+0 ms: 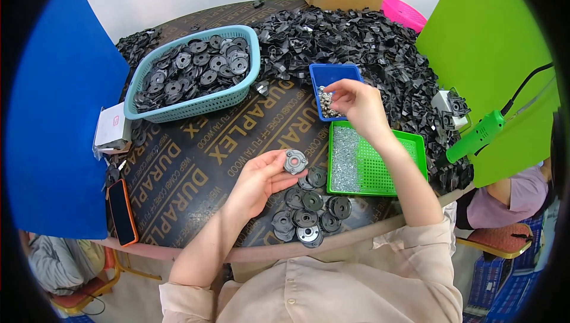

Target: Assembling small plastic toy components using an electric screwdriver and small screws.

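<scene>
My left hand (256, 181) is closed on the edge of a dark round plastic disc (295, 162) with a centre hole, held flat side up between thumb and fingers. Fingertips of my right hand (360, 109) are pinched together over small shiny metal pieces (325, 100) in a blue tray (333, 72); what they grip, if anything, is hidden. Similar discs (312, 200) lie in a loose heap just right of my left hand. Below my right forearm is a green tray (380, 190) with many small silvery screws (344, 160) along its left side.
A light-blue basket (196, 110) full of discs stands at the back left. Black plastic parts (356, 38) cover the far and right table. A green power screwdriver (477, 137) is at the right, an orange-edged phone (122, 212) at the left. A seated person's sleeve (513, 195) shows at right.
</scene>
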Tool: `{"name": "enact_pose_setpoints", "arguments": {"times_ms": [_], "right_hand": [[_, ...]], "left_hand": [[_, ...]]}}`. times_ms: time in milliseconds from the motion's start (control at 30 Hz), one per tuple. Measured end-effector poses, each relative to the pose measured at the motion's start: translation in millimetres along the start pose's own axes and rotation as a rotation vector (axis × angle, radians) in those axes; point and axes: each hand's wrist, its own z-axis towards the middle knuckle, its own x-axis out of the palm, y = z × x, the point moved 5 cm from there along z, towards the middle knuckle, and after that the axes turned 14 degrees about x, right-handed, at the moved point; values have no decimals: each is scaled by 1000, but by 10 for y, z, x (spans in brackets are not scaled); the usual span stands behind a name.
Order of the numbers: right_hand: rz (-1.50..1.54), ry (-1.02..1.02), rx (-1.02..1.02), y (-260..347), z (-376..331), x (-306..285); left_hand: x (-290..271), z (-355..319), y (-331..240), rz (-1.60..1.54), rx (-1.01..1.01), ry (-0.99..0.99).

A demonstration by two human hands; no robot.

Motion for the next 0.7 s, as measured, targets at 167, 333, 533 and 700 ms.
{"name": "enact_pose_setpoints", "arguments": {"times_ms": [167,333,533,700], "right_hand": [[108,2,8,-36,-104,38],[4,4,101,-221,0,-48],[-185,-2,-3,-316,252,-32],[-512,121,-76,-535,390,174]], "left_hand": [[42,13,3,100,-17,-3],[-16,50,14,90,-12,-14],[-27,65,60,63,-12,-13],[-52,52,72,69,-9,-13]]}}
